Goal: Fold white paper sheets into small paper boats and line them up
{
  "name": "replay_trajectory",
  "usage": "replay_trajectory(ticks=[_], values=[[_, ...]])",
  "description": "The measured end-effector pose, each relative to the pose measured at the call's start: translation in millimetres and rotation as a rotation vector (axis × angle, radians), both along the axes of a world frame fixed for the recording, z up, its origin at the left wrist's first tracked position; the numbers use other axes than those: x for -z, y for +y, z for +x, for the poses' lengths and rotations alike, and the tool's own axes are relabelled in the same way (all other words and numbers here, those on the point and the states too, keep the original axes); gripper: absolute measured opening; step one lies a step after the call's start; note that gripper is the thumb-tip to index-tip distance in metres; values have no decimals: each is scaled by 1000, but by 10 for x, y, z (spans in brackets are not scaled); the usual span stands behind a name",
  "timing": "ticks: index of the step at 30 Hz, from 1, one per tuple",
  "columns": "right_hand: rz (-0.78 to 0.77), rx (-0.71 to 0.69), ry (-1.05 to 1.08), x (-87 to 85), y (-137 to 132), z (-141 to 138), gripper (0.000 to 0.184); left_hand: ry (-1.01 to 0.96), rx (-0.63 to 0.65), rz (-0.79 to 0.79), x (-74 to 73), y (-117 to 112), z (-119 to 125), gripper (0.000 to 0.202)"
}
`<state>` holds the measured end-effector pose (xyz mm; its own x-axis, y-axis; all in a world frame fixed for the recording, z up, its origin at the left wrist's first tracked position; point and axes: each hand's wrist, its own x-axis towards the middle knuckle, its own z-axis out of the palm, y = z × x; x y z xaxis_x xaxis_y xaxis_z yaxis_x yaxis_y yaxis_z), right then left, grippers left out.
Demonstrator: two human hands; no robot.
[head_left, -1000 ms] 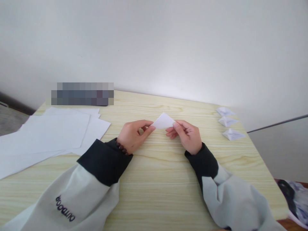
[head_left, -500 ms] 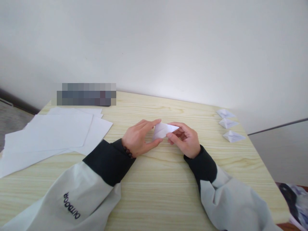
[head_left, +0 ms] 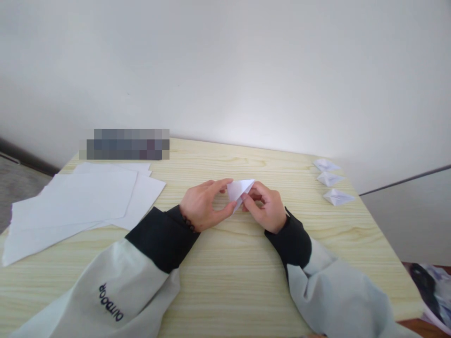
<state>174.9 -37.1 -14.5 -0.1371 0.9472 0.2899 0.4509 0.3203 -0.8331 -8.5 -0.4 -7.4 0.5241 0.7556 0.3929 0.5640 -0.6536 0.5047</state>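
A small folded white paper piece (head_left: 238,189) is held just above the light wooden table (head_left: 225,263), in the middle. My left hand (head_left: 202,205) pinches its left side between thumb and fingers. My right hand (head_left: 265,206) pinches its right side, fingers curled. Both wrists rest near the tabletop. A dark bead bracelet (head_left: 188,224) shows at my left wrist.
Several loose white paper sheets (head_left: 81,199) lie spread on the table's left. Three small folded paper shapes (head_left: 331,180) sit in a row near the right edge. A blurred dark object (head_left: 127,144) lies at the back left by the wall.
My hands have drawn closer together and lower. The paper piece has changed from a raised triangle to a narrower fold held between both hands.
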Motion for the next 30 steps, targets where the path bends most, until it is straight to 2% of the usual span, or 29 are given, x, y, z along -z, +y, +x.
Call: replay_trajectory(ticks=[5, 9, 14, 18, 21, 25, 30], values=[[156, 142, -72, -1, -19, -176, 13, 56, -45, 188, 12, -26, 29, 48], [276, 187, -134, 5, -31, -234, 14, 112, -115, 179, 16, -87, 95, 51], [346, 216, -134, 5, -28, -233, 16, 39, -173, -6, -1, -113, 189, 45], [285, 223, -184, 24, 16, -224, 18, 2, -227, -145, -30, -72, 236, 32], [220, 228, -252, 44, 55, -208, 23, -51, -239, -221, -48, -50, 256, 30], [178, 153, -179, 49, 76, -157, 25, -190, -142, -375, -54, -32, 230, 29], [155, -3, 6, 43, 91, -38, 25, -487, 88, -794, -78, 52, 100, 55]])
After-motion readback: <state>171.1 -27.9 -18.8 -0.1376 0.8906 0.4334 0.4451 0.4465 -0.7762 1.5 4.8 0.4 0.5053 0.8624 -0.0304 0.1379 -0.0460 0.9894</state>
